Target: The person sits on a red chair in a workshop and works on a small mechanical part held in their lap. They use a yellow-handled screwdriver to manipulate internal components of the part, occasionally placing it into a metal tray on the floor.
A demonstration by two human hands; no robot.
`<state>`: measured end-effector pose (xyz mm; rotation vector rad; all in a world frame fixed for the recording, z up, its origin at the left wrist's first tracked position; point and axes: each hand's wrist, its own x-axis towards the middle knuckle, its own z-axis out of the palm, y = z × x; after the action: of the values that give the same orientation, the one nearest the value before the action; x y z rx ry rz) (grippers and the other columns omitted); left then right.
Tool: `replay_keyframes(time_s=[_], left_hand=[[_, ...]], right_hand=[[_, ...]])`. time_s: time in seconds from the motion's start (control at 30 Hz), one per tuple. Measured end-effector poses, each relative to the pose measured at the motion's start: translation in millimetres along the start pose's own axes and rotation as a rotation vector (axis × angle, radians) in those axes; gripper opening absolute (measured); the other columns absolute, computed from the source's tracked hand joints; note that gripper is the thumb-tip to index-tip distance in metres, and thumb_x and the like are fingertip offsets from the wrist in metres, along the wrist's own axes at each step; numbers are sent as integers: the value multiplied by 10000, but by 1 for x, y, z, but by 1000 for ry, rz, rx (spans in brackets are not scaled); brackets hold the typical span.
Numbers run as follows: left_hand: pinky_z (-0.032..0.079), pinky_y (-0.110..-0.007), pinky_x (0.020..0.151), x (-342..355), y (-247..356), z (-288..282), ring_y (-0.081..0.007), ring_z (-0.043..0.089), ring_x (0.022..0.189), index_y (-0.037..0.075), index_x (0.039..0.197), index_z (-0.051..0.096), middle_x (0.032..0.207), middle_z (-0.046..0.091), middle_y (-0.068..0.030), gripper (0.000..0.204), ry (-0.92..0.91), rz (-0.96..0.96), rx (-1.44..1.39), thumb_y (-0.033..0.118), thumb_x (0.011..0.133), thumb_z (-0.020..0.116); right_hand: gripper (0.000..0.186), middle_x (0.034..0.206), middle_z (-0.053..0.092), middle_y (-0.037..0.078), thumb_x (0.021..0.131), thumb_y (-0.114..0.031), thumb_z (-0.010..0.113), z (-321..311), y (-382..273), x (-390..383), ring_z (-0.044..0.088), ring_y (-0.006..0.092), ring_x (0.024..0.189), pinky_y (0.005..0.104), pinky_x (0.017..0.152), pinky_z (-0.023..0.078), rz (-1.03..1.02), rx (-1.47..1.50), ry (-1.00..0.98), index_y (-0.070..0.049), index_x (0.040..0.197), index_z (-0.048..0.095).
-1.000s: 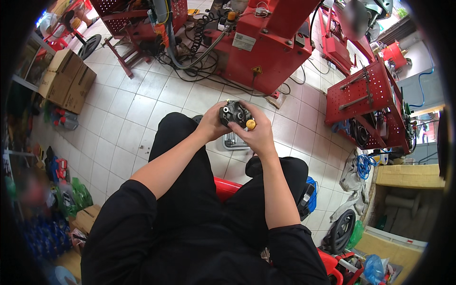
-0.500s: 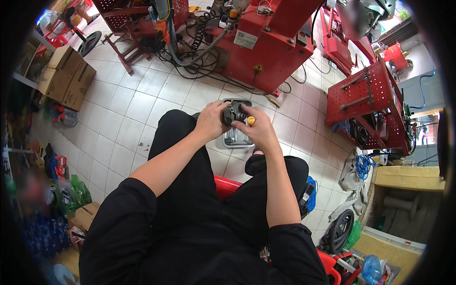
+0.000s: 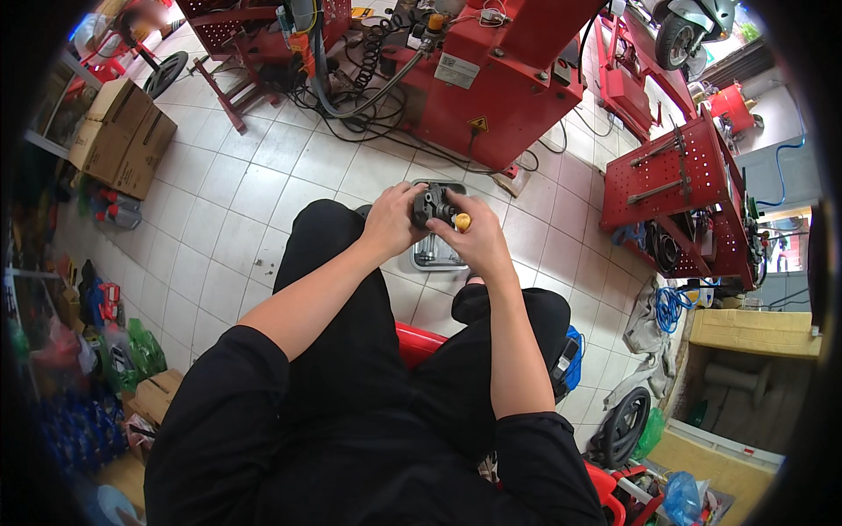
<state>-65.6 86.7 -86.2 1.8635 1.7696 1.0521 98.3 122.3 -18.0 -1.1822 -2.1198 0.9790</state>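
Note:
At the centre, my left hand point(image 3: 393, 219) grips the left side of a dark grey metal part point(image 3: 431, 205) with holes and a round fitting on its face. My right hand point(image 3: 478, 237) holds its right side, thumb along the lower edge, with a yellow knob or tool handle point(image 3: 462, 221) among the fingers; what that is attached to is hard to make out. Under the part, between my shoes, a metal tray point(image 3: 437, 266) lies on the tiled floor with silver tools or parts in it, partly hidden by my hands. My knees in black trousers are either side.
A red machine point(image 3: 491, 96) with cables and hoses stands ahead. A red perforated cart point(image 3: 640, 184) is right, below a scooter point(image 3: 680, 31). Cardboard boxes point(image 3: 123, 140) are left; a person point(image 3: 123, 26) is at the top left. A tyre point(image 3: 627, 425) lies lower right.
The metal part has turned in my hands, showing another face. My left fingers have moved higher round it, and more of the tray shows beneath than a second ago.

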Motion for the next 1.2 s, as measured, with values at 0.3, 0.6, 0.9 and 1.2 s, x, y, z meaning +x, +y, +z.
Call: replay_keyframes(time_s=[0.3,0.6,0.9,1.2], left_hand=[[455,-403,802,1,4,-4,-344,540,909,19,1108,560,966,558,-131,606,38,15,-83,144,561,789],[476,-345,809,-1,-12,27,-276,588,941,13,1096,553,1018,582,-128,568,76,-177,-575,133,596,793],[483,-270,725,11,8,1,-132,598,792,-6,942,600,885,634,-66,378,-36,-652,-755,137,650,792],[482,-273,741,10,10,-1,-144,605,799,-10,932,608,881,633,-80,368,-73,-620,-819,144,653,791]], right_hand=[[537,924,589,149,700,-230,784,-1,-4,-1,587,261,860,328,781,463,-38,14,14,40,1122,590],[503,951,600,166,700,-272,767,-1,8,0,598,305,896,360,794,470,-169,14,134,10,1085,607],[200,787,588,51,879,-83,530,-27,47,6,566,74,620,209,591,470,173,624,427,41,1016,610],[233,754,604,72,867,-214,561,-18,59,8,592,214,673,322,677,473,141,230,429,-13,928,661]])
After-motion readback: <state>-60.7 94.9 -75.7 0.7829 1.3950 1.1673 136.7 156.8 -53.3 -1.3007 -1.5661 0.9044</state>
